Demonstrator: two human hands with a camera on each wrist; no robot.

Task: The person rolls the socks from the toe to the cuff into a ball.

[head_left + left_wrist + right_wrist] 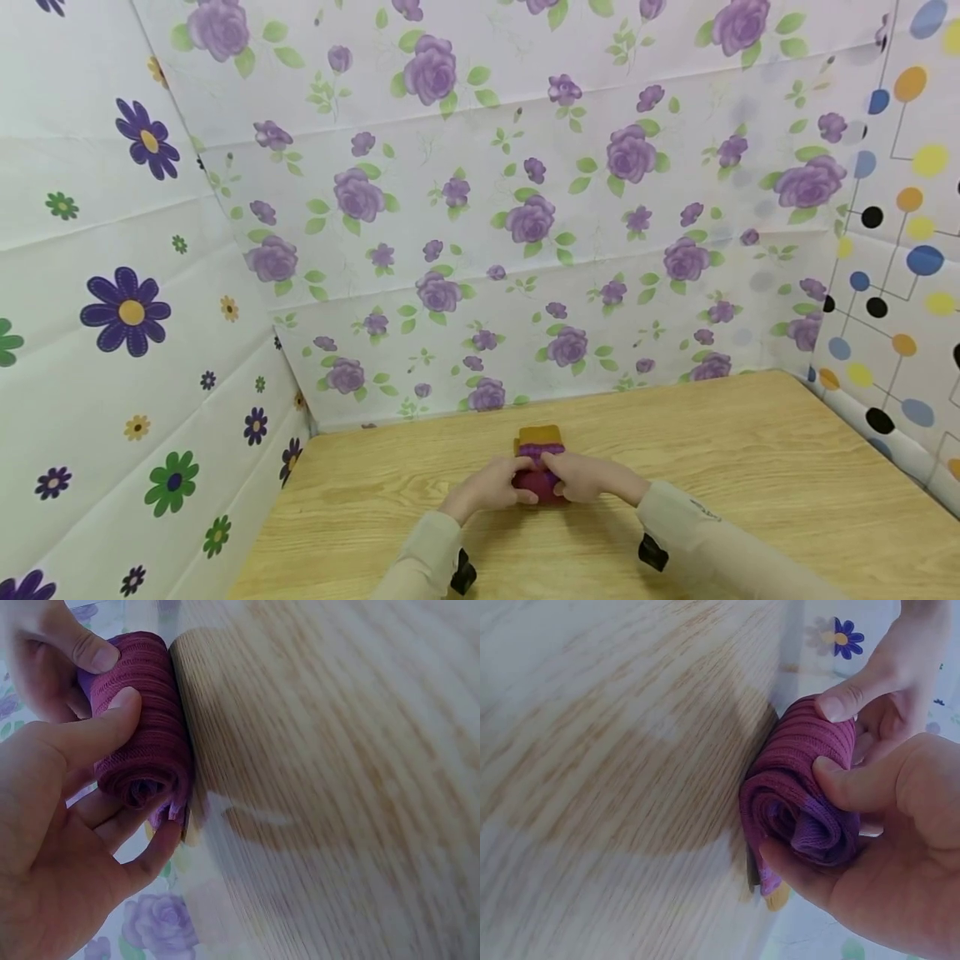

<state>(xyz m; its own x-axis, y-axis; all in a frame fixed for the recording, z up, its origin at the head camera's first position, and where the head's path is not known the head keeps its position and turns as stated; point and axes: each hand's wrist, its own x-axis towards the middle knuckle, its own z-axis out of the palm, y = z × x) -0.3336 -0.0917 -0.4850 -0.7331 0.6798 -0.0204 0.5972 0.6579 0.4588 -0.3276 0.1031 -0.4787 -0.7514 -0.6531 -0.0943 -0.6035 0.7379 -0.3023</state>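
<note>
A maroon ribbed knit roll (538, 490) that looks like rolled-up socks lies on the wooden table. Its flat far part shows a purple band and a mustard end (540, 435). My left hand (489, 485) grips the roll's left side, the thumb (124, 712) on the near surface and fingers beneath its spiral end. From the right, my right hand (596, 477) pinches the other end, with its thumb (844, 780) on the ribbing and a finger under the coil. In the right wrist view, purple inner layers show in the spiral. The fingers behind the roll are partly hidden.
The pale wood-grain table (375, 492) reaches back to a wall sheet with purple roses (528, 221). A daisy-print sheet (120, 233) hangs at left and a dotted sheet (892, 233) at right. Small black devices (652, 552) sit under both wrists.
</note>
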